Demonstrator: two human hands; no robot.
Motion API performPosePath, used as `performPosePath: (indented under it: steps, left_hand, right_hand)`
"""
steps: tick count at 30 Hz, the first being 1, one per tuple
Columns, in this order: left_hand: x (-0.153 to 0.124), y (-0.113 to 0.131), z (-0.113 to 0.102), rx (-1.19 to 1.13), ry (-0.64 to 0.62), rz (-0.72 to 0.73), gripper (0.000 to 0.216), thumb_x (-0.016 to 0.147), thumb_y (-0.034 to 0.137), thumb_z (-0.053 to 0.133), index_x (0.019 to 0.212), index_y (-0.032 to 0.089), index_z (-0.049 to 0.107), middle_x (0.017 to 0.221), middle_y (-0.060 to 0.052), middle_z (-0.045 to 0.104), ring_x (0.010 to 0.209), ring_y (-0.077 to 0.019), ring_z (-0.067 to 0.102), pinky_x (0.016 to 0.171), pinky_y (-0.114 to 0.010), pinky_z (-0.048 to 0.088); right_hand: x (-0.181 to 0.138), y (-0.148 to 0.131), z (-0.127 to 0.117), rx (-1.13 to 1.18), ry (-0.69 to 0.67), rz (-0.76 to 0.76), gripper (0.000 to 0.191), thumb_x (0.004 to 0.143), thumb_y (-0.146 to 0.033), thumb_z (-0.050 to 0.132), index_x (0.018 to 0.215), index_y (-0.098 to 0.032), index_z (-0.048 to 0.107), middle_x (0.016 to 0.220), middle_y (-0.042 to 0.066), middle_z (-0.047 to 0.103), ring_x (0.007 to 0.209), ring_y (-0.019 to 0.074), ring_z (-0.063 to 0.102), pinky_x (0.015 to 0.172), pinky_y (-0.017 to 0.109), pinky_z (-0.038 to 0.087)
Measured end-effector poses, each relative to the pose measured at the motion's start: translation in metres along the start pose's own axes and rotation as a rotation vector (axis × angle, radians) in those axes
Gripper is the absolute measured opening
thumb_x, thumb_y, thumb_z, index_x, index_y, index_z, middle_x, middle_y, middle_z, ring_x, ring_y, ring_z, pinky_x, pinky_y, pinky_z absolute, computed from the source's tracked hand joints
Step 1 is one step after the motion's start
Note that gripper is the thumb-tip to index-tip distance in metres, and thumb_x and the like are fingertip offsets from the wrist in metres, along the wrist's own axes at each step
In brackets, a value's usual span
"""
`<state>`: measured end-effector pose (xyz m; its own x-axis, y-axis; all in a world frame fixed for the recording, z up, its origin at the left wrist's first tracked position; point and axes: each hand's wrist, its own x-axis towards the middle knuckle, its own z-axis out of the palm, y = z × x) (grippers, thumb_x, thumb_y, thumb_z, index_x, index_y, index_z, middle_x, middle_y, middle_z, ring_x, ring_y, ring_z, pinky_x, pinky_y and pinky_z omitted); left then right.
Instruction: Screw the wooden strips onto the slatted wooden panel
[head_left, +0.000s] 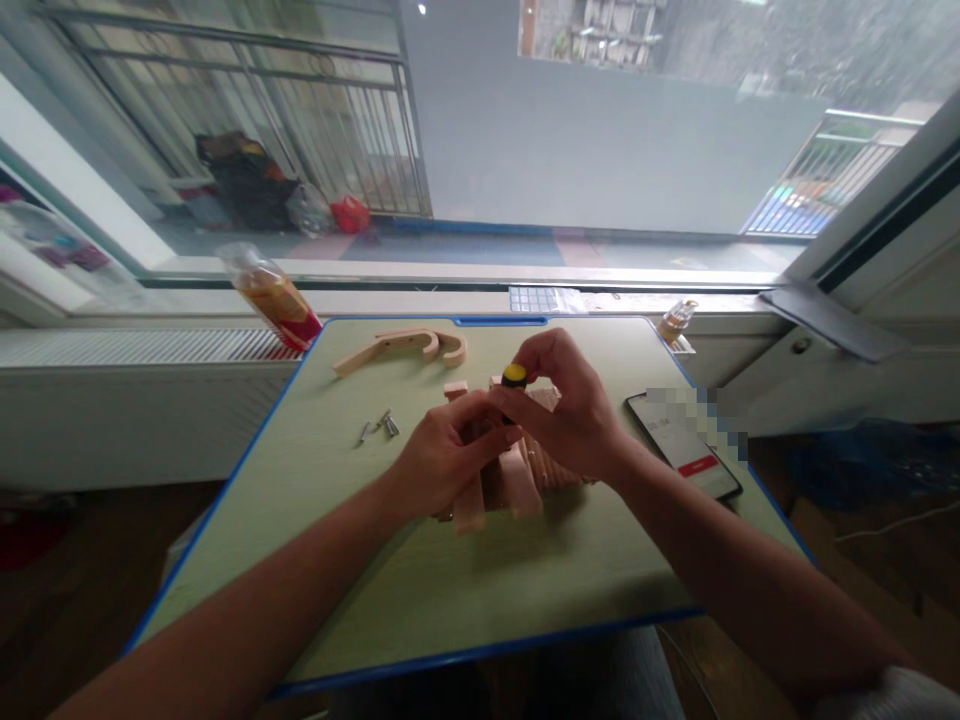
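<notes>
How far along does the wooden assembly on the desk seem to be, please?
Done: several wooden slats appear joined as one wooden assembly. In hand: the left hand steadies it while the right hand holds a yellow-capped tool, probably a screwdriver, against its top. Left: the curved wooden pieces lie unattached, and loose screws lie unused on the desk.

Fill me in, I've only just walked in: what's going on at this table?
A person is working at a green table with both hands on a small wooden assembly. The left hand grips the assembly, while the right hand pinches a short yellow-capped tool held upright over it. A few loose screws lie to the left, curved wooden parts sit farther back, and a phone rests by the right edge.
</notes>
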<state>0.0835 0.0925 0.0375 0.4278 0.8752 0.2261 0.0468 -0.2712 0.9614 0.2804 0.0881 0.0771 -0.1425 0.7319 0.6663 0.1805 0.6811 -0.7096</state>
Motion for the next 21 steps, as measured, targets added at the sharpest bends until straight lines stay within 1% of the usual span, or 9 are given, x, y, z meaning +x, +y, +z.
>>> performPosePath:
  steps: [2,4,7,10,15,17,21]
  left_hand:
    - [-0.001,0.001,0.000,0.020,-0.007,-0.007,0.032,0.093,0.046,0.087,0.112,0.021,0.082,0.093,-0.004,0.077,0.082,-0.0189,0.070,0.073,-0.030,0.056]
    - [-0.002,0.003,0.000,0.039,-0.016,-0.003,0.029,0.095,0.046,0.086,0.110,0.021,0.083,0.092,-0.004,0.077,0.081,-0.0188,0.070,0.072,-0.030,0.055]
    - [-0.004,0.005,-0.001,0.041,-0.030,0.000,0.027,0.096,0.046,0.084,0.108,0.022,0.083,0.095,-0.004,0.080,0.083,-0.0199,0.072,0.074,-0.030,0.056]
    - [-0.005,0.006,-0.003,0.057,-0.055,0.006,0.025,0.097,0.045,0.082,0.102,0.021,0.083,0.095,-0.005,0.081,0.085,-0.0209,0.072,0.076,-0.031,0.057]
    - [-0.006,0.004,-0.007,0.074,-0.070,0.013,0.024,0.097,0.044,0.082,0.097,0.020,0.081,0.093,-0.004,0.081,0.086,-0.0206,0.071,0.075,-0.030,0.055]
    - [-0.007,0.005,-0.006,0.079,-0.054,0.002,0.025,0.098,0.045,0.082,0.098,0.020,0.081,0.095,-0.004,0.081,0.087,-0.0204,0.072,0.077,-0.030,0.055]
    - [-0.007,0.008,-0.002,0.097,-0.028,-0.036,0.025,0.099,0.043,0.081,0.110,0.021,0.082,0.098,-0.003,0.081,0.089,-0.0188,0.071,0.082,-0.029,0.056]
  right_hand:
    - [-0.004,-0.001,-0.001,0.003,0.016,-0.022,0.030,0.094,-0.027,0.082,0.119,-0.028,0.066,0.099,-0.001,0.069,0.088,0.0163,0.066,0.082,0.036,0.058]
    - [-0.008,-0.004,-0.003,0.014,-0.005,-0.030,0.029,0.097,-0.029,0.081,0.125,-0.029,0.070,0.104,0.001,0.073,0.091,0.0173,0.070,0.083,0.037,0.060]
    - [-0.010,-0.010,-0.007,0.049,-0.029,-0.029,0.022,0.100,-0.031,0.079,0.121,-0.027,0.075,0.106,0.004,0.077,0.095,0.0195,0.073,0.085,0.038,0.061]
    - [-0.011,-0.016,-0.009,0.087,-0.057,-0.040,0.023,0.101,-0.028,0.076,0.124,-0.026,0.076,0.109,0.006,0.080,0.099,0.0214,0.075,0.087,0.040,0.063]
    - [-0.011,-0.017,-0.009,0.126,-0.076,-0.039,0.027,0.101,-0.022,0.074,0.128,-0.025,0.076,0.111,0.006,0.081,0.098,0.0206,0.076,0.087,0.039,0.065]
    - [-0.011,-0.015,-0.009,0.125,-0.083,-0.039,0.031,0.101,-0.019,0.073,0.131,-0.025,0.076,0.114,0.006,0.081,0.101,0.0204,0.076,0.089,0.039,0.064]
    - [-0.011,-0.012,-0.009,0.120,-0.069,-0.041,0.031,0.102,-0.018,0.072,0.132,-0.022,0.075,0.117,0.008,0.081,0.105,0.0210,0.077,0.090,0.037,0.065]
